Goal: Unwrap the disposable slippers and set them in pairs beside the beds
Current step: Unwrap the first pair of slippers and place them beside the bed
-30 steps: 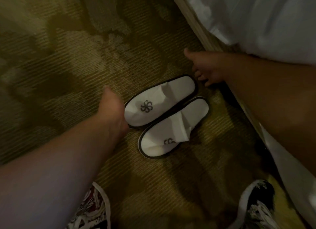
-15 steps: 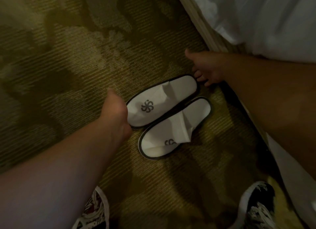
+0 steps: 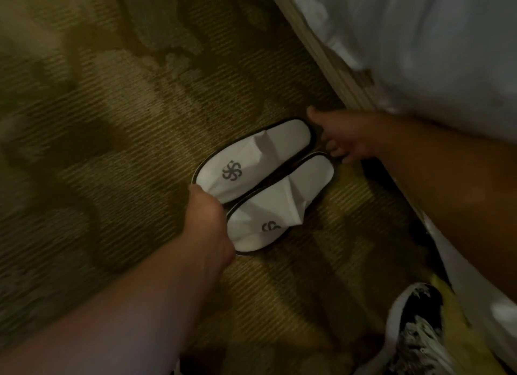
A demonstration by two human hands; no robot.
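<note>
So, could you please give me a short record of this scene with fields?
Items: farther slipper and nearer slipper, white, unwrapped
Layout: side by side on the carpet, beside the bed
Left hand: at the toe ends, fingers hidden
Right hand: at the heel ends, holding nothing

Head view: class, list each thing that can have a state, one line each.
Far slipper: unwrapped, flat on carpet beside bed.
Near slipper: unwrapped, flat, alongside the far one.
Left hand: at the slippers' toes, fingers hidden.
Right hand: at the heels, fingers relaxed.
</note>
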